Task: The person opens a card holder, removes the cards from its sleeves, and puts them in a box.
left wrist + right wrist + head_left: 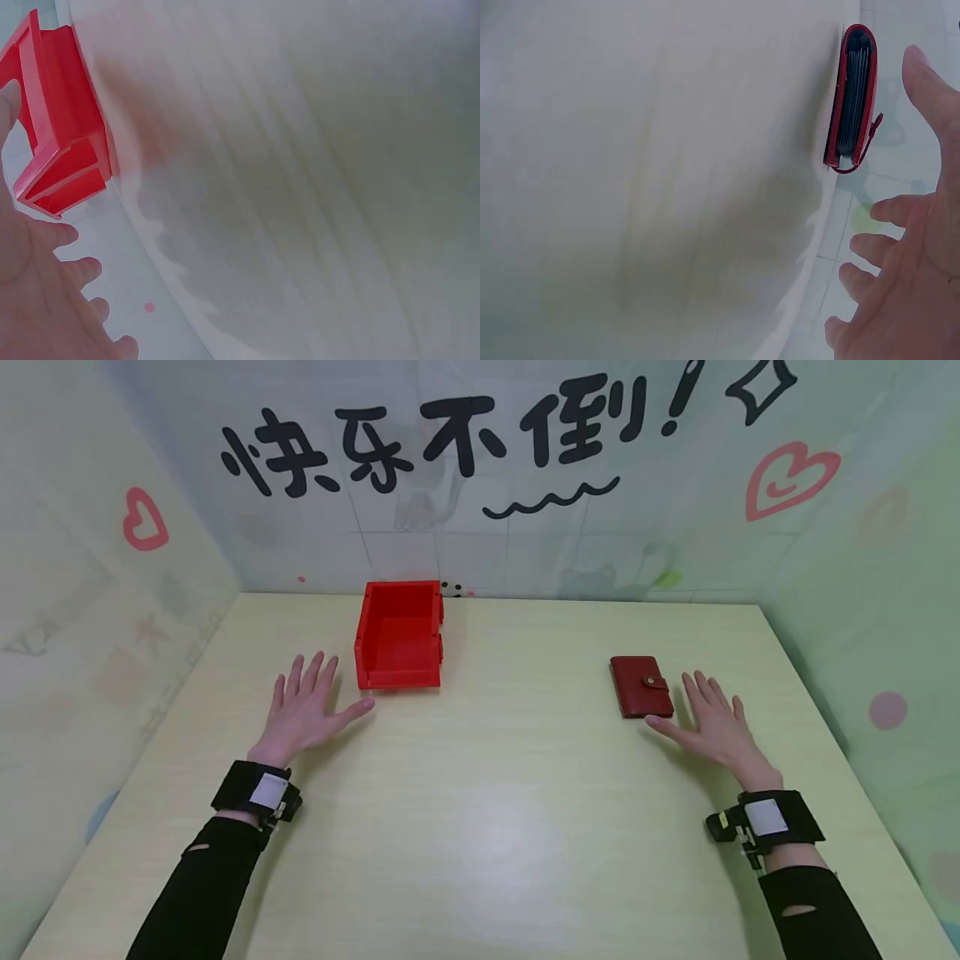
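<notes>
Pale wood-grain table (487,760), enclosed by a printed backdrop (292,552) with black Chinese characters (465,447).
From afar I see the left hand (302,717) spread wide near the red plastic bin (400,680) at the back edge; the right hand (718,731), equally wide, is just beside the dark-red card wallet (634,687) on the table.

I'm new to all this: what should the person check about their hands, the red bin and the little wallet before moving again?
1. Left hand free: ok, spread, holding nothing.
2. Right hand free: ok, spread beside the dark red wallet.
3. Dark red wallet lying flat on the tabletop: ok.
4. Strap snapped shut: cannot tell; it folds over the cover.
5. Red plastic bin uncovered: ok, its top is open.
6. Dark red wallet gripped: not ok, neither hand holds it.
</notes>
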`<state>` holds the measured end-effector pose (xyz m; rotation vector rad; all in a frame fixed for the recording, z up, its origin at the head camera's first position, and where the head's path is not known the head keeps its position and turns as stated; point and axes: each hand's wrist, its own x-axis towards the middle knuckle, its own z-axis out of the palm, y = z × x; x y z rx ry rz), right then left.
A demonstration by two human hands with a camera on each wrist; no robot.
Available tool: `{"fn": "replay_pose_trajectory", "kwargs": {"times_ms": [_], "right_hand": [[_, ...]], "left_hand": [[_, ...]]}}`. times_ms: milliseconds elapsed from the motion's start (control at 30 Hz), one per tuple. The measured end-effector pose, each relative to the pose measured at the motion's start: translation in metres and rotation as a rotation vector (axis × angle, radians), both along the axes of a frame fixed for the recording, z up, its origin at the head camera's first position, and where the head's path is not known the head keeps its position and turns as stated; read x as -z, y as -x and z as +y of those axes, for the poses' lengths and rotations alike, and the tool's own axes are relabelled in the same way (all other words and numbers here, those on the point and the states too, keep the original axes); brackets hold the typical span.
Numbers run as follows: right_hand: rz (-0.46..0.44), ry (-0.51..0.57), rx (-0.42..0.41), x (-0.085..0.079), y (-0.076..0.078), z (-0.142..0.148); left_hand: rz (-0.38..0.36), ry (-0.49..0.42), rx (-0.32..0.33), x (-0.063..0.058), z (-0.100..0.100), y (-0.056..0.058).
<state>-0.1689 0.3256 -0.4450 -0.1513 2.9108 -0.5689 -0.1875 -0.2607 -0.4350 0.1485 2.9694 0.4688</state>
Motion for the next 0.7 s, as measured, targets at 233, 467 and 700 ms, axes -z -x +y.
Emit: {"fn": "replay_pose_trajectory", "kwargs": {"times_ms": [233, 467, 700], "right_hand": [[-0.061, 0.082, 0.021, -0.005, 0.007, -0.001], [-0.120, 0.166, 0.100, -0.017, 0.021, -0.010], [-0.165, 0.128, 0.164, -0.017, 0.033, -0.019]], "left_hand": [[0.015, -0.033, 0.000, -0.004, 0.004, -0.004], [0.088, -0.153, 0.010, -0.013, 0.021, -0.019], [0.031, -0.292, 0.105, -0.012, 0.041, -0.024]]}}
